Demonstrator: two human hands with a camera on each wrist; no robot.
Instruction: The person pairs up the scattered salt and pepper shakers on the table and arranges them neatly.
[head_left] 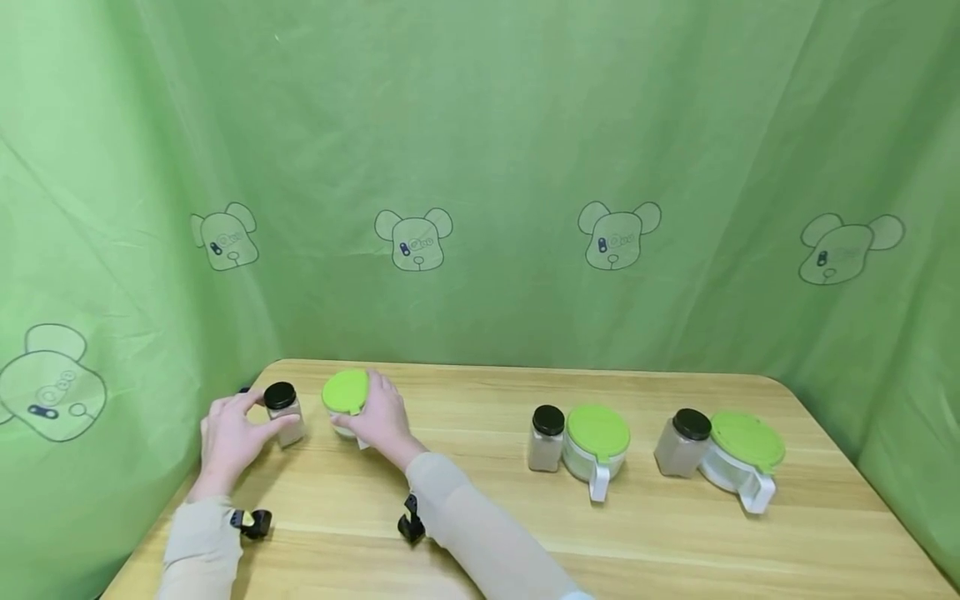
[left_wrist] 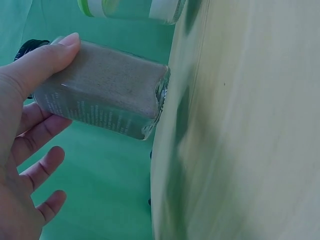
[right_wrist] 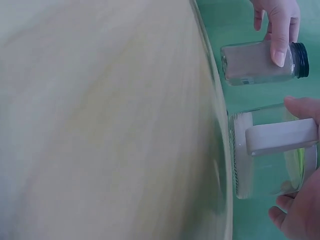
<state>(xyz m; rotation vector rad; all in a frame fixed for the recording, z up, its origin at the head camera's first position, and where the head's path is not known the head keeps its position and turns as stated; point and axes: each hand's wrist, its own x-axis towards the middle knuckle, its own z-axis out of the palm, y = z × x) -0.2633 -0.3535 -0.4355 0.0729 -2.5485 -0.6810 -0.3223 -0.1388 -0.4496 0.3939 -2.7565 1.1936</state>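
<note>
My left hand [head_left: 234, 435] pinches a square glass jar [left_wrist: 107, 82] between thumb and fingers. The jar has a black screw lid [head_left: 280, 395] and greyish powder inside; it stands at the table's far left, and in the left wrist view its base is close to the tabletop. Just right of it, my right hand [head_left: 382, 417] grips a round glass seasoning pot [right_wrist: 267, 172] by its sides near the top. That pot has a green lid [head_left: 345, 391] and a white handle [right_wrist: 280, 136]. I cannot tell whether either base touches the table.
Further right on the wooden table [head_left: 465, 400] stand another black-lidded jar [head_left: 544, 452] and green-lidded pot [head_left: 597, 431] side by side. Beyond them is a similar jar [head_left: 678, 452] and pot [head_left: 747, 440]. A green curtain [head_left: 510, 308] surrounds the table.
</note>
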